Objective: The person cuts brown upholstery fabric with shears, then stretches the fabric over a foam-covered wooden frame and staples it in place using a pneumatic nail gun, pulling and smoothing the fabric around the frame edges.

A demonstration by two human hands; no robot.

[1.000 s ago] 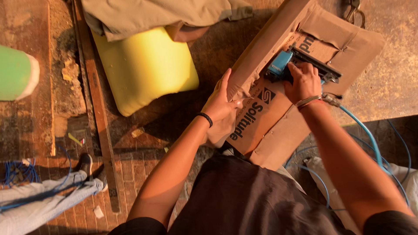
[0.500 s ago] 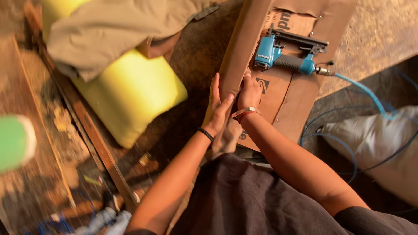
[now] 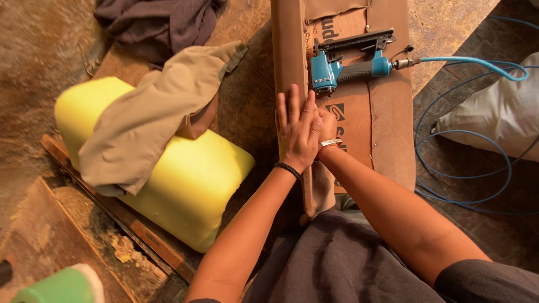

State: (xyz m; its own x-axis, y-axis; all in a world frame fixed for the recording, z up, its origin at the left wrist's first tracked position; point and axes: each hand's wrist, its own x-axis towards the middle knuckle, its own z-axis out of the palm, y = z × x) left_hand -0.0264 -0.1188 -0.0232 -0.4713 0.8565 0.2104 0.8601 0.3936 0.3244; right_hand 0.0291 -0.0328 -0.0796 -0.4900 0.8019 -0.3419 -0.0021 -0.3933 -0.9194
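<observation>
Our left hand (image 3: 296, 132) lies flat, fingers spread, pressing the brown fabric (image 3: 289, 56). Our right hand (image 3: 325, 126), half hidden, pinches its edge. We should keep it taut near the blue stapler (image 3: 342, 64).

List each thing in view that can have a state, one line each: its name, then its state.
Left hand: flat, pressing the brown fabric on the panel edge.
Right hand: mostly hidden under the left.
Pneumatic stapler: lying on the cardboard, unheld, blue air hose attached.
Yellow foam block: partly draped with tan cloth.
</observation>
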